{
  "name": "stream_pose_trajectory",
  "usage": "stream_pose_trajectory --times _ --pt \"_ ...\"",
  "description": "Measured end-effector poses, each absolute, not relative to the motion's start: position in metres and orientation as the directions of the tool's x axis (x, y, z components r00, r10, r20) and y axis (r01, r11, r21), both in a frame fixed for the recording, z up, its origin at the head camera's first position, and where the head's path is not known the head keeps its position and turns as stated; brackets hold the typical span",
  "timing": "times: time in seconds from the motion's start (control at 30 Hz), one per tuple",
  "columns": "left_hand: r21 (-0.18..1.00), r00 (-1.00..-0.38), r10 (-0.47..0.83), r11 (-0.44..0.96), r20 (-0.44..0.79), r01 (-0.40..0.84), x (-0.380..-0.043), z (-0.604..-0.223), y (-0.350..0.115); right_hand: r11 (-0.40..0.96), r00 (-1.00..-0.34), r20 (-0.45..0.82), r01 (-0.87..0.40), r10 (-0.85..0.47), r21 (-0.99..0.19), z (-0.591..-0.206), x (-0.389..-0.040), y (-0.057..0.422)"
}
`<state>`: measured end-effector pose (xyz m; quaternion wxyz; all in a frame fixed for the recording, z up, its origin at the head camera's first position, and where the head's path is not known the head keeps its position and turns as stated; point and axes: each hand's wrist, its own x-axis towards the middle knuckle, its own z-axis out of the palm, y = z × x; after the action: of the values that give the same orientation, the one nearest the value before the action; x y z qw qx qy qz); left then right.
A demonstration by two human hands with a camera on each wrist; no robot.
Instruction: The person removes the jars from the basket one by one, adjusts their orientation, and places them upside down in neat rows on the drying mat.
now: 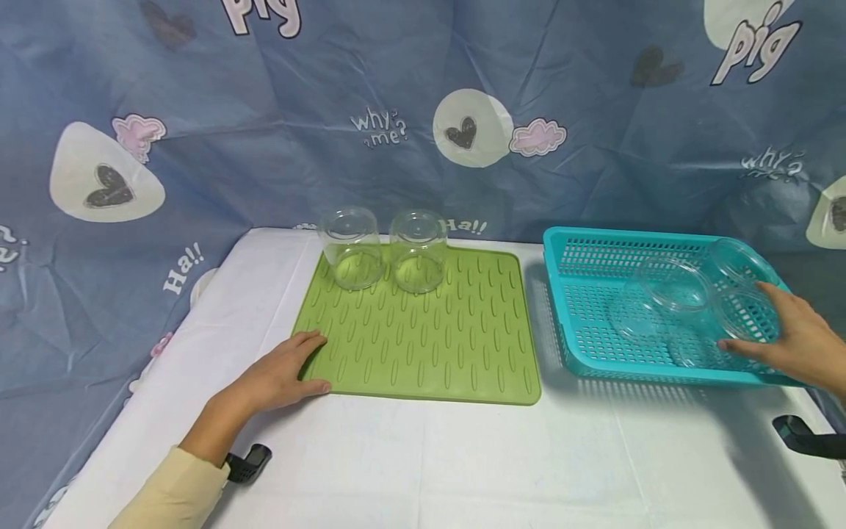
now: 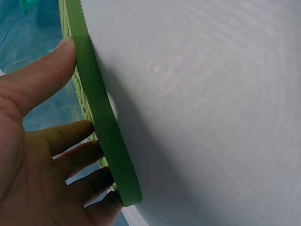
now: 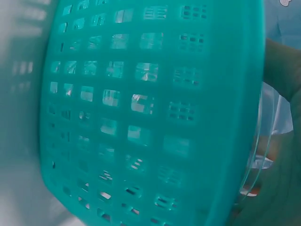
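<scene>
My left hand [image 1: 274, 375] rests at the near left corner of a green ribbed drying mat [image 1: 423, 353], fingers spread and fairly straight along its edge in the left wrist view. Two clear glass cups [image 1: 357, 257] stand side by side at the mat's back left. On the right, my right hand [image 1: 803, 334] reaches over the near right side of a turquoise basket [image 1: 568, 308]. Thumb and fingers curve round a clear glass cup [image 1: 747, 316] inside it. The basket wall hides much of that cup in the right wrist view, though its rim [image 3: 257, 141] shows beside the palm.
Other clear glass cups [image 1: 674, 283] stand in the basket, beside and behind the held one. A white cloth [image 1: 463, 463] covers the table. Behind it hangs a blue printed curtain [image 1: 297, 132], close to the back edges of mat and basket.
</scene>
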<state>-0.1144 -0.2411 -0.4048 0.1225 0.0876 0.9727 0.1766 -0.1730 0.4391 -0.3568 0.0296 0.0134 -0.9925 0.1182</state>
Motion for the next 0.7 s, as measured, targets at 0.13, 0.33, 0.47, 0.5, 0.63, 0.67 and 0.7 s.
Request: stream_pose_trajectory --times 0.13,0.33,0.47,0.5,0.63,0.67,0.7 --pt "0.371 -0.955 0.211 0.920 -0.207 0.122 -0.115 -0.404 -0.240 0.969 -0.999 0.048 -0.011 0.001 -0.248 -0.359 -0.172 0.440" --pt "0.374 -0.955 0.210 0.920 -0.211 0.119 -0.115 -0.404 -0.241 0.960 -0.999 0.043 -0.011 0.002 -0.280 -0.367 -0.170 0.444" --pt "0.373 -0.954 0.204 0.921 -0.219 0.112 -0.115 -0.405 -0.241 0.952 -0.999 0.053 -0.024 -0.008 -0.304 -0.368 -0.170 0.443" --pt "0.374 -0.954 0.204 0.921 -0.219 0.112 -0.116 -0.405 -0.242 0.952 -0.998 0.056 -0.026 -0.009 -0.305 -0.368 -0.170 0.443" --pt "0.365 -0.954 0.215 0.922 -0.210 0.128 -0.114 -0.405 -0.244 0.945 -0.999 0.049 -0.025 -0.010 -0.325 -0.373 -0.168 0.442" --pt "0.362 -0.953 0.220 0.923 -0.210 0.134 -0.113 -0.405 -0.245 0.944 -0.999 0.046 -0.022 -0.008 -0.331 -0.375 -0.167 0.443" --pt "0.359 -0.952 0.224 0.923 -0.210 0.139 -0.113 -0.405 -0.245 0.942 -0.999 0.047 -0.020 -0.004 -0.336 -0.376 -0.166 0.443"
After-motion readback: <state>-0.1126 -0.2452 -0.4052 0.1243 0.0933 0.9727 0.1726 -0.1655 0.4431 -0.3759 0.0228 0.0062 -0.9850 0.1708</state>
